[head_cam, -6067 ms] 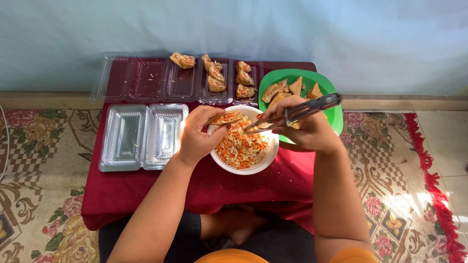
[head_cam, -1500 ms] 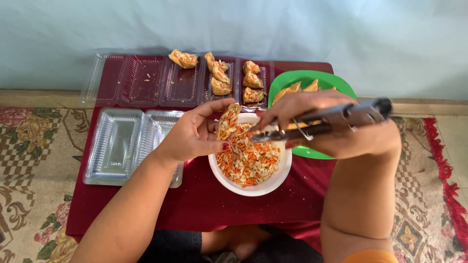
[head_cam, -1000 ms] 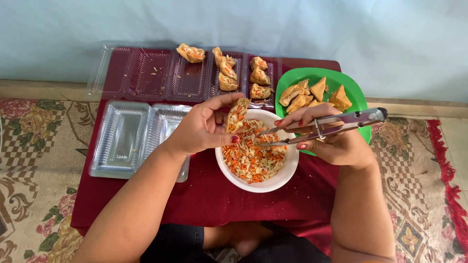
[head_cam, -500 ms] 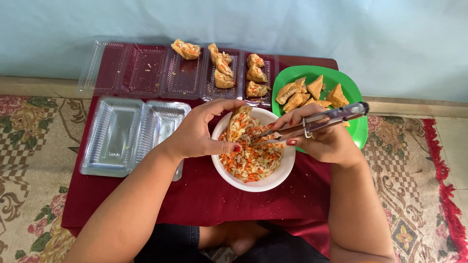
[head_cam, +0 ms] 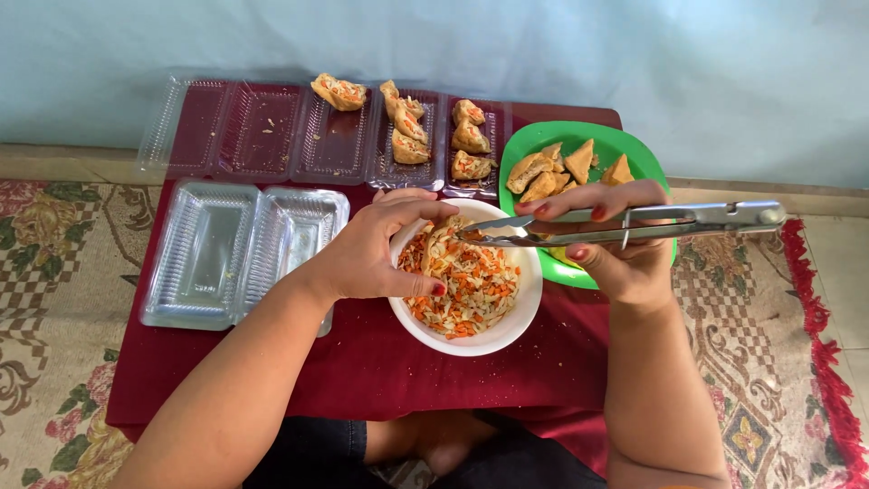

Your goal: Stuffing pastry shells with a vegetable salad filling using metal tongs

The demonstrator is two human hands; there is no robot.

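- The tofu pocket (head_cam: 442,243) sat in your left hand (head_cam: 376,254), fingers curled around it, directly over the white bowl (head_cam: 471,337) of shredded vegetable filling (head_cam: 466,290).
- Your right hand (head_cam: 625,258) was clenched on the metal tongs (head_cam: 625,225); their tips met at the pocket's opening, and I could not tell whether they carried any filling.
- Risk: in my judgement, filling could drop onto the dark red cloth (head_cam: 380,362) if the pocket drifted off the bowl; crumbs already lay on that cloth.
- Risk: the pocket could tear if the tong tips pushed too hard against its wall.
- Risk: your right wrist hung just above the green plate (head_cam: 634,149) of unfilled tofu pieces (head_cam: 561,167); a careless drop of the arm could tip its rim.
- Packaging: 1 long clear plastic tray (head_cam: 262,131) lay along the far edge, with filled pieces (head_cam: 407,122) in its right-hand compartments and its left ones bare.
- 1 clear hinged box (head_cam: 235,249) lay open at your left, holding nothing.
- No label or sign was visible on either package.
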